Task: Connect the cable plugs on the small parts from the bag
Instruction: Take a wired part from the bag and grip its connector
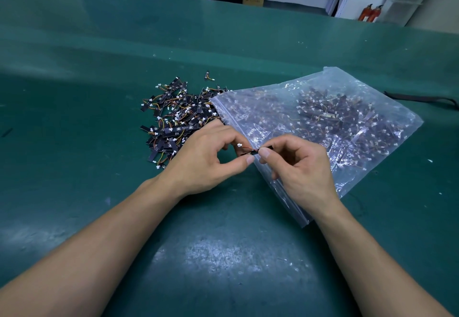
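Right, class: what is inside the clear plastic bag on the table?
Through the clear bag show many small dark strip parts with white plugs, heaped toward its right side. Glare and creases blur them; the lower layers are covered.

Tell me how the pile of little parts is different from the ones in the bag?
The pile lies loose and bare on the green table, left of the bag; the bagged parts sit inside clear plastic. The pile looks sharp black with orange wires; the bagged parts look hazy and brownish. Both are small strips with wires and white plugs.
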Tool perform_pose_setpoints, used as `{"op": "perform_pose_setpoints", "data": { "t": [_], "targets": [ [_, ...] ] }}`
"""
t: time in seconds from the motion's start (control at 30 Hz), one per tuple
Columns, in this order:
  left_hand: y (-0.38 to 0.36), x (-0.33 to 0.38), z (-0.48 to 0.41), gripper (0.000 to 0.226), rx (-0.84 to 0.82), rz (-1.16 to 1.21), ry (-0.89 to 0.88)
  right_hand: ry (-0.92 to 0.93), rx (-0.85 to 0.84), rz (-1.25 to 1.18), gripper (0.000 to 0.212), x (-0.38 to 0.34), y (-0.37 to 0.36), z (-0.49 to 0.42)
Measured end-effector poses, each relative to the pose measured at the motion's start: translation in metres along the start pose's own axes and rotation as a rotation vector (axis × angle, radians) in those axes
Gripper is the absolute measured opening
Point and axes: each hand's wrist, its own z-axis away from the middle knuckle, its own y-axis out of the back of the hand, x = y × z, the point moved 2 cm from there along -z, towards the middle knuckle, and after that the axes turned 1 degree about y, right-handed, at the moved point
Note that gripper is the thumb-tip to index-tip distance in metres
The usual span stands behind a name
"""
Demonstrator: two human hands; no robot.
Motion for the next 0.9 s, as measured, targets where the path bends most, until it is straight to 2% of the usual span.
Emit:
{"op": "perform_pose_setpoints", "data": {
  "t": [0.1, 0.2, 0.23, 0.67, 0.77, 0.9],
  "targets": [
    [0.0002, 0.001, 0.0002, 0.004, 0.044, 0.015, -0.001, 0.0, -0.007, -0.015, 0.006, -0.0005, -0.0012, 0.0001],
    [0.0009, -0.0011, -0.0004, 0.003, 0.069, -0.015, -0.027, -0.023, -0.014, -0.014, 0.001, 0.0008, -0.0019, 0.0008],
    [0.0014, -0.0012, -0.0006, 0.003, 0.061, -0.029, -0.048, -0.03, -0.014, -0.011, 0.006, 0.0009, -0.0022, 0.0012],
    [0.0032, 0.0011, 0.0003, 0.006, 0.098, -0.045, -0.06, 0.021, -0.042, -0.002, 0.008, 0.0022, -0.0031, 0.0007],
    [0.0044, 0.0001, -0.0005, 0.007, 0.105, -0.076, -0.083, -0.006, -0.038, -0.01, 0.024, 0.0034, -0.0022, 0.0015],
    [0.0029, 0.0013, -0.0006, 0.006, 0.102, -0.101, -0.11, 0.082, -0.021, 0.077, 0.007, 0.0042, -0.0006, -0.0002]
  ]
}}
